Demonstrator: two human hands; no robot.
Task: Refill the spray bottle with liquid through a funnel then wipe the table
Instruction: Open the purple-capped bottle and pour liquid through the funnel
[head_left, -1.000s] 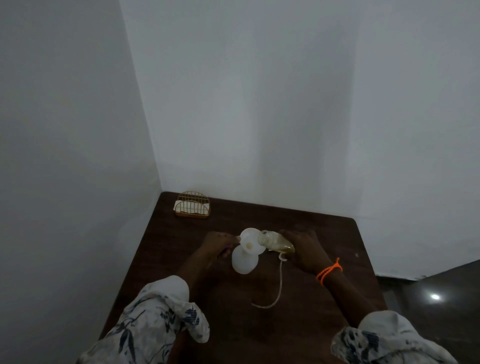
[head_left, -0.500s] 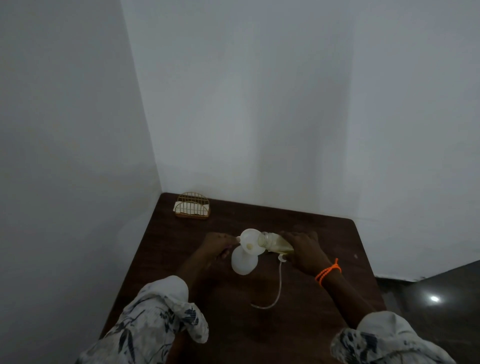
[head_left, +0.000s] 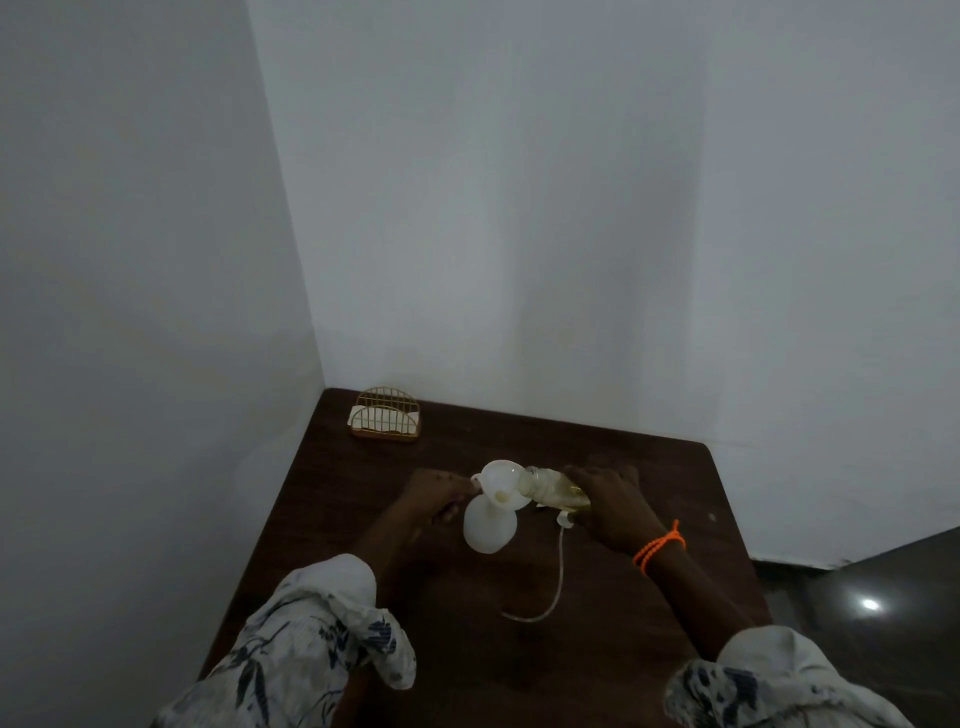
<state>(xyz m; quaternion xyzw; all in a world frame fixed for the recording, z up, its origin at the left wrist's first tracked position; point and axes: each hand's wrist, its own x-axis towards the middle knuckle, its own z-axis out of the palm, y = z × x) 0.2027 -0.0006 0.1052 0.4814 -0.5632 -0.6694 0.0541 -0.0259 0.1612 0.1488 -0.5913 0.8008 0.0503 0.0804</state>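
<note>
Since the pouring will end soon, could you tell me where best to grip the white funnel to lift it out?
Probably by the wide rim of the funnel, from above on its left side: the stem sits in the spray bottle, and the refill bottle crowds its right.

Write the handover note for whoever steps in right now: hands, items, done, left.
Left hand: steadies the funnel by its rim, seated in the white spray bottle.
Right hand: holds the clear refill bottle tipped on its side, mouth over the funnel.
Spray head with tube: lies on the table, right of the bottle.
Napkin holder: far left corner.
Done: head off, funnel in, pouring under way.
Left: finish pouring, refit the head, wipe the table.
</note>
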